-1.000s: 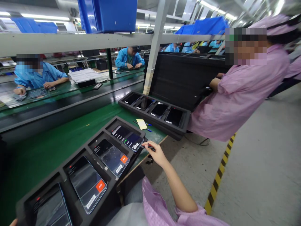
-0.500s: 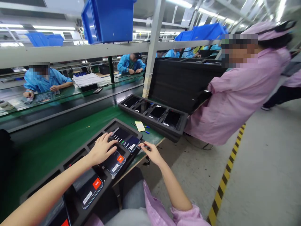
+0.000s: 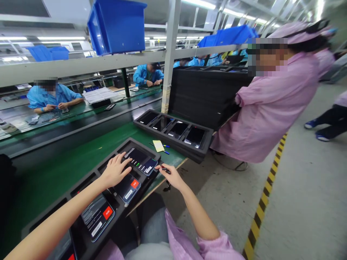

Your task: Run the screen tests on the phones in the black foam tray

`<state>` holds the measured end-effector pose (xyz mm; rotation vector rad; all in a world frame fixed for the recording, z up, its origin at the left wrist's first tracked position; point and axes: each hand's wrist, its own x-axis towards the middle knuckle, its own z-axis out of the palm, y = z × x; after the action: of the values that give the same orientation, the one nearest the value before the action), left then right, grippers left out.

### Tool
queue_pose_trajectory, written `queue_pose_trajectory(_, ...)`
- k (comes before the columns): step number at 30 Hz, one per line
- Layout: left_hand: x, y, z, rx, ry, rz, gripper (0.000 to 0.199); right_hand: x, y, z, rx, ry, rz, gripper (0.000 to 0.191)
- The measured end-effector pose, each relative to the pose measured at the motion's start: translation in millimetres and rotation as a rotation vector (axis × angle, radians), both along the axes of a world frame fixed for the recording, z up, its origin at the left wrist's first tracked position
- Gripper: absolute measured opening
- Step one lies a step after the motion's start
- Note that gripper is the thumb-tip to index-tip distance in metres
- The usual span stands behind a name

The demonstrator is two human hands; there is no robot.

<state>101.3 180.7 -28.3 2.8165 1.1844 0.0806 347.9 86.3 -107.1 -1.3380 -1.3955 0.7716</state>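
Note:
My left hand (image 3: 116, 171) lies palm down with its fingers spread over the far phone (image 3: 137, 155), fingertips at its screen. That phone is lit, showing lines of text and a green word, and sits in a dark foam tray (image 3: 125, 144). My right hand (image 3: 173, 177) is closed around a black pen (image 3: 165, 169), its fingertips at the phone's near right corner. Closer to me in the same tray are a second phone (image 3: 127, 189) and a third phone (image 3: 99, 216), each with a red block and a white label on its screen. My left forearm covers part of the tray.
Another foam tray (image 3: 180, 145) holding several dark phones lies beyond, beside a yellow note (image 3: 158, 146) and pens. Behind it rises a black stack (image 3: 196, 95). A co-worker in pink (image 3: 260, 112) stands at the right. A blue bin (image 3: 118, 27) sits on the overhead rail.
The view has shifted slightly. Both hands keep almost the same place at the far phone. The third phone's screen now shows lines of text above its red block.

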Motion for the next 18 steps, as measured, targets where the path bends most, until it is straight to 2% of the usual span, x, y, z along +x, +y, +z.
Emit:
queue_pose_trajectory(11,-11.9,-9.9,8.3,0.014,0.005,0.026,0.047,3.4,0.1,0.1,-0.056,0.044,0.031,0.037)
queue_pose_trajectory(15,-39.5,-27.3,18.0,0.041,-0.028,0.071,0.048,8.2,1.0,3.0,-0.086,0.045,0.081,0.039)
queue_pose_trajectory(18,-77.2,-45.0,17.2,0.131,-0.096,0.132,0.045,13.0,3.0,5.5,-0.122,0.039,0.142,0.04)
